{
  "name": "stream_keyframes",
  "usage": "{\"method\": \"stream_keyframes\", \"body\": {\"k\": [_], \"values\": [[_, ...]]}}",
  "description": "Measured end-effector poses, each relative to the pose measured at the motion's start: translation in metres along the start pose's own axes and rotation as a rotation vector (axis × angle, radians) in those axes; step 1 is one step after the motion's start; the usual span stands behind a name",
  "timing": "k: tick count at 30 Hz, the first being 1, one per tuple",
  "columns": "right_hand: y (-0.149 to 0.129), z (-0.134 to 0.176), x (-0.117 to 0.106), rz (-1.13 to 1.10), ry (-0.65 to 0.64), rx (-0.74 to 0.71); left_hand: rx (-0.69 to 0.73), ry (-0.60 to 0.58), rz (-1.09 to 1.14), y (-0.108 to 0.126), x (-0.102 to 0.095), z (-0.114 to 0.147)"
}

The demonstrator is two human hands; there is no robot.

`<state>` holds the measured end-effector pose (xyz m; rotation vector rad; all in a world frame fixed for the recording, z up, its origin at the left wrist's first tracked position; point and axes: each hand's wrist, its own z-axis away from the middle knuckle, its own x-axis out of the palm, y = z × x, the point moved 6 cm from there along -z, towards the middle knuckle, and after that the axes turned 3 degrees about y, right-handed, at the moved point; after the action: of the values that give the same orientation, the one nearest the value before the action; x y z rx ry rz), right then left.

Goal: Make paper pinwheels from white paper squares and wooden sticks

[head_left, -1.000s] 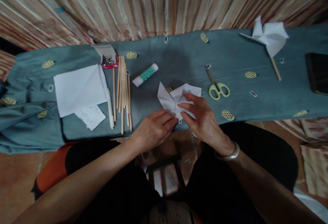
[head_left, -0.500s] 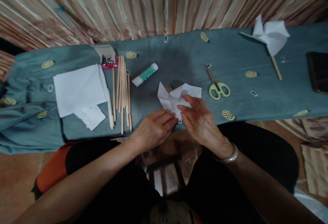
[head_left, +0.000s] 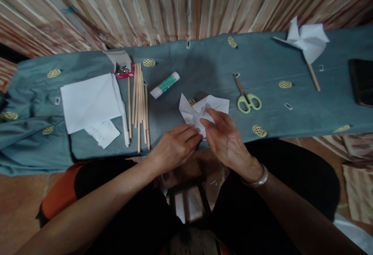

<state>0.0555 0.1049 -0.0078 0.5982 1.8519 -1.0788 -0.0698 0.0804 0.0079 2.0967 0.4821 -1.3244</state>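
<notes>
Near the edge of the bench [head_left: 204, 66], the left hand [head_left: 178, 142] grips the folded paper [head_left: 190, 115] at seven o'clock — seemingly to steady it — while the right hand [head_left: 227, 142], fingers slightly parted, lies over it at four, the glue stick [head_left: 165, 85] clear at ten.

Striped, pleated curtain [head_left: 186, 6] behind a narrow cloth-covered table [head_left: 262, 66] above reddish-brown tiled floor [head_left: 17, 208] in dim light

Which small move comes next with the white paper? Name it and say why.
Probably bend the far right flap of the white paper inward: it looks uncurled, the left hand holds the near edge, and the right hand is right beside it.
</notes>
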Motion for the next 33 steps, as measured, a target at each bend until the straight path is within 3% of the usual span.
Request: {"method": "stream_keyframes", "body": {"k": [5, 23, 27, 33], "values": [[-0.001, 0.003, 0.002, -0.076, 0.014, -0.019, -0.003, 0.002, 0.008, 0.000, 0.000, 0.000], [0.003, 0.010, 0.012, -0.014, 0.058, -0.055, -0.009, 0.025, -0.029, -0.001, 0.002, -0.001], [0.005, 0.008, 0.007, -0.031, 0.033, -0.053, -0.002, 0.029, -0.024, 0.000, 0.004, -0.002], [0.017, 0.002, -0.015, -0.201, 0.187, -0.005, 0.003, 0.042, -0.066, -0.006, 0.000, -0.001]]}}
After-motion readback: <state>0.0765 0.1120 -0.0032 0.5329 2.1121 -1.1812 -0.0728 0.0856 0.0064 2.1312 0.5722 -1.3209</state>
